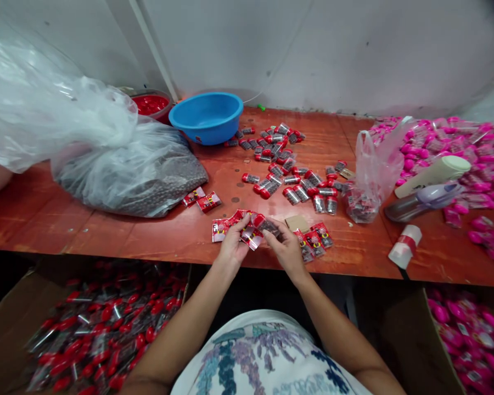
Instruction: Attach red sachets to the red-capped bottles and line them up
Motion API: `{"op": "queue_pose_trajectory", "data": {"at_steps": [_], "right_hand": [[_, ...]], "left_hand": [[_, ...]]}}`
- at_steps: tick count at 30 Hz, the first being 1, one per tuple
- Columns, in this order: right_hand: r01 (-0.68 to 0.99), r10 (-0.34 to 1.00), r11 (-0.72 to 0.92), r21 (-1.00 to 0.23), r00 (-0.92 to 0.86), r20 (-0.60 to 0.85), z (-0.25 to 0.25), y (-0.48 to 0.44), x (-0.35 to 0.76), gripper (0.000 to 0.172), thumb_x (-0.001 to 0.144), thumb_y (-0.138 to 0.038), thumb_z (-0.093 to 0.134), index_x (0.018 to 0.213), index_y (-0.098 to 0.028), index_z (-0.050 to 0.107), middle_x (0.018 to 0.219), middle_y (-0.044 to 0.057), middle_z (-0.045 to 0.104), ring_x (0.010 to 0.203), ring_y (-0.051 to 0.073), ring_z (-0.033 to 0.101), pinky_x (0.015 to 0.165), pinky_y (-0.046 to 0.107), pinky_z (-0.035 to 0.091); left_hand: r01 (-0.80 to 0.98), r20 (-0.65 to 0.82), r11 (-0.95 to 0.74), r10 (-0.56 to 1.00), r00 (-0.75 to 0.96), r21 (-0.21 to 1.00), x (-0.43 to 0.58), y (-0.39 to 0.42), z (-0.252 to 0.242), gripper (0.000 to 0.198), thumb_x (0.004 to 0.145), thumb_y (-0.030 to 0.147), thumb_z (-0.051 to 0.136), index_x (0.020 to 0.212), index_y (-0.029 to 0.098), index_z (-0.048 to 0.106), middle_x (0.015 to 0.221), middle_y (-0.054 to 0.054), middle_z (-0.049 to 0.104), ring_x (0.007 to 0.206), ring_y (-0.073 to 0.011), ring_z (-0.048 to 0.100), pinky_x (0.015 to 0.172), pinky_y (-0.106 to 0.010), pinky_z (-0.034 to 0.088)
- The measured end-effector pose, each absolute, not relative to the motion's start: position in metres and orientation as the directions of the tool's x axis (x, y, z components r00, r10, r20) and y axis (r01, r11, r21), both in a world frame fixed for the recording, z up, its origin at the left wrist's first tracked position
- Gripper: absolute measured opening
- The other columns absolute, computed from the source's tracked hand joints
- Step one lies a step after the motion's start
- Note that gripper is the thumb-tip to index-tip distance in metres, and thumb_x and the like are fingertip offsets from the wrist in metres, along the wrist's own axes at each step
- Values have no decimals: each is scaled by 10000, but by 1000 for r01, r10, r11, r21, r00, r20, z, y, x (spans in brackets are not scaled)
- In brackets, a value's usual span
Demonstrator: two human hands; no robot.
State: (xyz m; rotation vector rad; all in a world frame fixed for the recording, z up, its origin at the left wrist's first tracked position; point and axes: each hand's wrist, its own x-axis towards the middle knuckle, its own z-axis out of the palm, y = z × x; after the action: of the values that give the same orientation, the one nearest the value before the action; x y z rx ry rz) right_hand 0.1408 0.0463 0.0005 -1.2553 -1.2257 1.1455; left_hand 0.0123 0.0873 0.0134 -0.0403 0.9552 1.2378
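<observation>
Near the table's front edge, my left hand [234, 242] pinches a red printed plastic packet [252, 237]. My right hand [288, 248] is closed on a small clear tube with dark contents [269, 226], held against that packet's opening; whether the tube is partly inside I cannot tell. More red packets [219, 230] lie by my left fingers. Just right of my right hand, several filled red packets [316, 241] rest beside a tan cardboard piece [297, 223]. Beyond my hands, many red-capped tubes [271, 185] are scattered over the tabletop.
A blue basin [208, 115] and a large clear bag of dark pieces [135, 175] occupy the left. At right stand a small plastic bag [364, 192], a bottle [422, 202] and a pink pile [448, 153]. Below the table, a box holds red-capped tubes [107, 329].
</observation>
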Motion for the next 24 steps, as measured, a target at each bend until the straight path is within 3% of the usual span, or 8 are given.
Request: {"op": "queue_pose_trajectory", "data": {"at_steps": [2,5,12,20,24], "right_hand": [[-36,998,-67,-997,-8,-67,1,47,142,349,802,-344,634,1128,-217,643,801,-1,651,589,120,538,547,241,467],[-113,993,-119,-986,-33,-116,2,49,146,347,779,-347,657,1097,-207,656,693,-29,605,500,95,464,468,222,413],[-102,996,-83,-991,-26,-80,4,44,148,355,784,-343,664,1119,-225,661,699,-21,586,532,99,480,511,229,431],[94,992,124,-988,-24,122,2,40,150,352,804,-313,651,1154,-282,657,971,35,604,836,166,589,743,296,511],[-98,999,-34,-995,-39,-30,4,39,151,304,761,-331,698,1048,-241,655,875,12,647,682,142,591,593,259,499]], "left_hand": [[-811,-609,354,793,-3,465,12,85,14,97,699,70,712,699,136,641,664,-11,692,580,-132,651,730,-302,565],[-789,-518,291,854,-40,540,12,81,17,155,632,83,768,726,128,653,685,-15,698,608,-143,657,716,-298,558],[-658,-301,136,943,-144,741,13,72,24,257,549,137,834,732,150,654,711,9,689,640,-132,644,716,-265,524],[-483,-261,190,962,-84,855,9,66,31,249,505,124,839,669,136,653,641,7,668,571,-132,607,622,-254,512],[-449,-257,234,966,11,862,4,66,35,303,452,94,852,688,132,665,651,-1,671,573,-138,607,606,-256,512]]}}
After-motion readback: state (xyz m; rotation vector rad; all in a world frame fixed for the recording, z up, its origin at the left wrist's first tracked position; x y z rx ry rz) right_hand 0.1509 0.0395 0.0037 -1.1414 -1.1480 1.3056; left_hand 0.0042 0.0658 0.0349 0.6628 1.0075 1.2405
